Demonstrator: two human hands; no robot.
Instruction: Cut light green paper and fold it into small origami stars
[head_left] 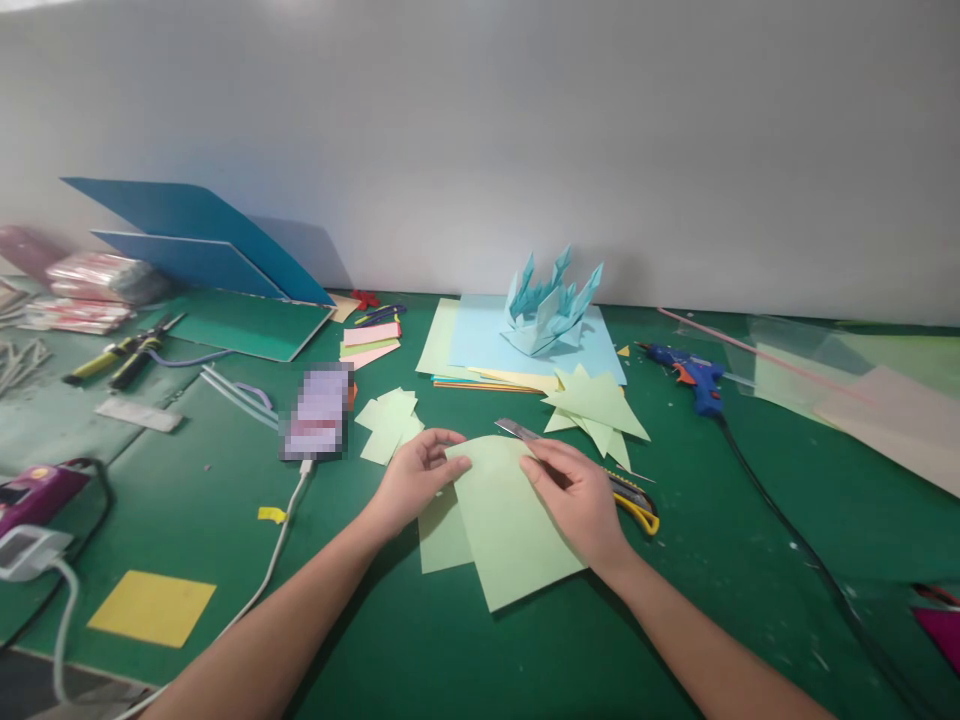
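Pinching a pale green sheet (pixel 517 530) from both sides

Gripping the far left corner between the thumb and curled fingers of the left hand (pixel 420 475), and closing the right hand (pixel 581 500) on the far right edge, probably for even control of the bowed far edge. Holding the sheet centrally over the green table (pixel 720 520), likely for a clear view of the surface. Overlapping a second green sheet (pixel 444 540), left partly showing underneath. Covering the middle of a yellow cutter (pixel 637 510) with the right hand, being unable to tell whether gripping it or merely passing above.

Grouping pointed green pieces (pixel 596 408) beyond the right hand and small green pieces (pixel 390 425) beyond the left, apparently for separation by shape. Resting a blue folded-paper model (pixel 555 310) on stacked coloured sheets (pixel 465 340) at the back, seemingly away from the elbows. Parking a glue gun (pixel 686 375) on the right with its handle nearer, perhaps for easy grabbing. Angling a phone (pixel 316 415), attached to a white cable (pixel 285 540), toward the near side, perhaps for glancing.
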